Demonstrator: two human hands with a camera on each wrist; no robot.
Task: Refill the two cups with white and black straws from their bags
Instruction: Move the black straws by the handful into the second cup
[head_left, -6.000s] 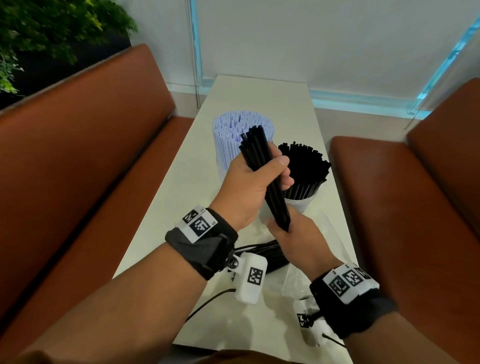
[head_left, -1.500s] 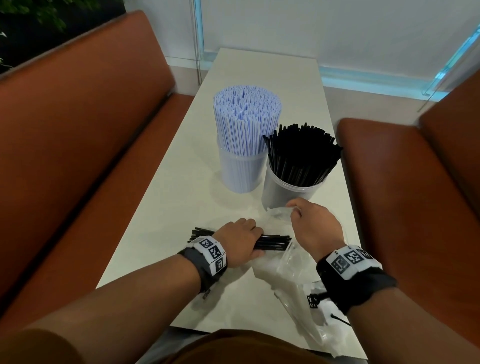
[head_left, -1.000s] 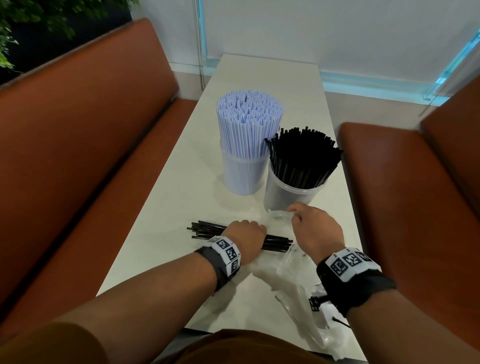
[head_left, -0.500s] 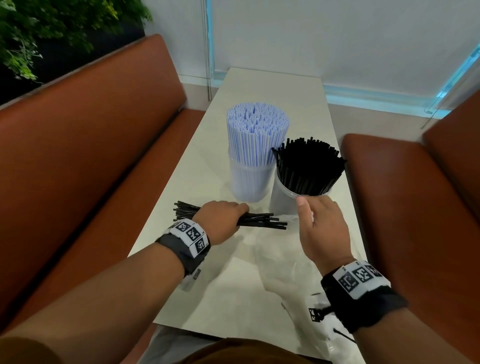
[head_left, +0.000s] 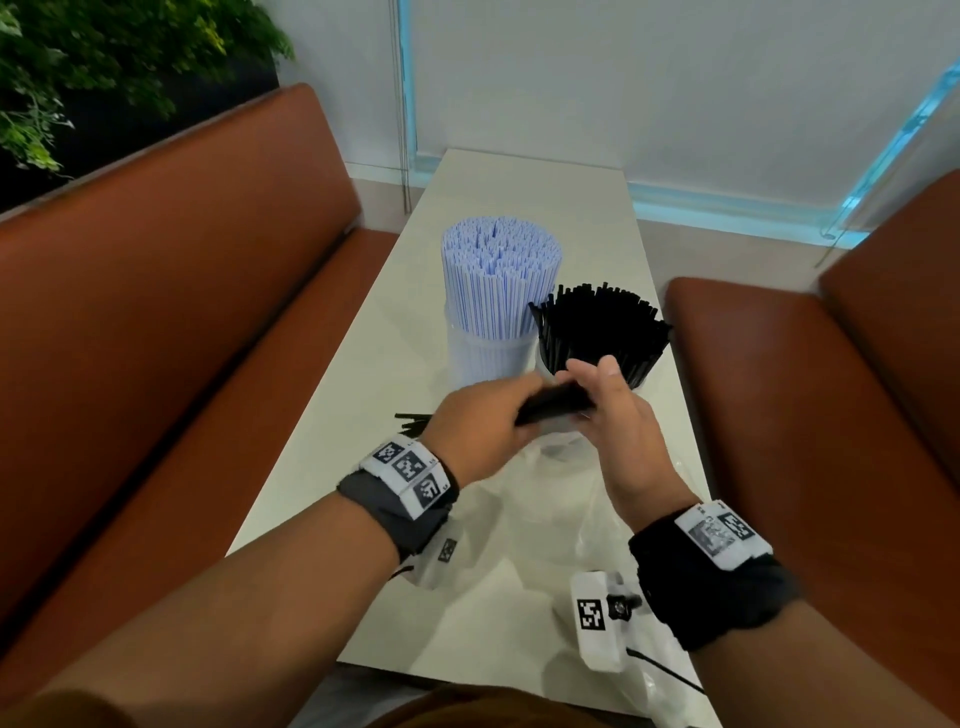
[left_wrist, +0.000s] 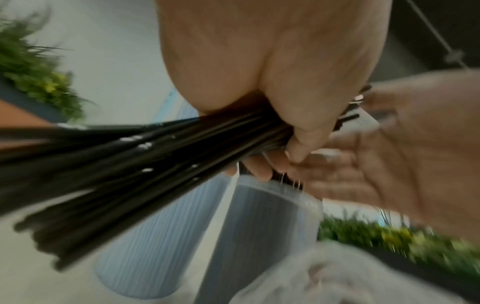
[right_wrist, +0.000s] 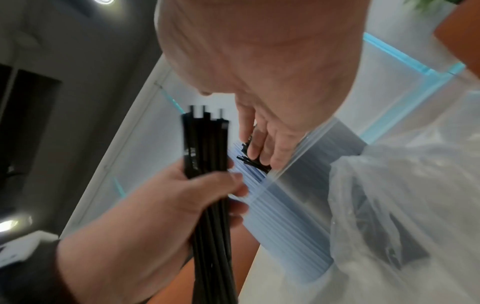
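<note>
Lifted off the counter (head_left: 524, 208) since half a second ago: the bundle of black straws (head_left: 558, 407), which then lay flat under the left hand (head_left: 480, 423), is now held in the air just in front of the two cups. Left hand fingers (left_wrist: 298, 127) are curled round the bundle near its middle, thumb over the top; the straws fan out loosely behind the grip in the left wrist view. Right hand (head_left: 618, 426), which was pinching the plastic bag (head_left: 587, 519) earlier, has let it go and now meets the bundle's right end with its fingers (head_left: 605, 371) straight and slightly spread, palm facing the straw tips; whether the palm actually touches the tips cannot be told. Behind the hands stand the cup of white straws (head_left: 491, 358), packed full, and just beside it on the right the cup of black straws (head_left: 639, 379), also well filled; the two cups touch or nearly touch. Bag lies crumpled and flat on the counter below the wrists, and the right wrist view shows a few dark straws inside it (right_wrist: 376, 216). Brown benches (head_left: 156, 338) flank the counter on both sides; a green plant (head_left: 104, 67) sits at upper left.
</note>
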